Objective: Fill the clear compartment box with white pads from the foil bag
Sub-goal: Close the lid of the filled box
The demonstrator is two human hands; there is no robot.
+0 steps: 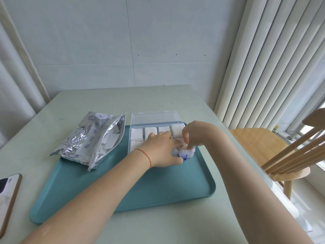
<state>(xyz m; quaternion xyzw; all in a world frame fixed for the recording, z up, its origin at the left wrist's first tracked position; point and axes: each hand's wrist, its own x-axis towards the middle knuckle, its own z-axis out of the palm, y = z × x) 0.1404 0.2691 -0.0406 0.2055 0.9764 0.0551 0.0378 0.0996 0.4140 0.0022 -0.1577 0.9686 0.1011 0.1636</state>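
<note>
Your left hand (162,148) lies over the front part of the clear compartment box (158,134), palm down, with the fingers stretched flat across the compartments and the thumb near the blue latch (182,157) at the front edge. A thin red string is around this wrist. Your right hand (190,138) comes down from above at the front right corner of the box, the fingers curled and their tips together in the corner compartment; they seem to pinch a white pad (184,147) there, but your other hand hides part of it, so you cannot be sure of the grip.

The box stands on the far right part of the teal tray (158,187), and its clear lid (155,118) is open, standing up at the back. The back row of compartments shows white pads inside, and the front left compartment also.

The foil bag (84,140) lies to the left of the box, half on the tray and half on the pale table (158,95). Its mouth is open toward the box and white pads show inside.

A phone (7,194) lies at the left edge of the table. A wooden chair (263,147) stands at the right, beside the vertical blinds (272,59).
</note>
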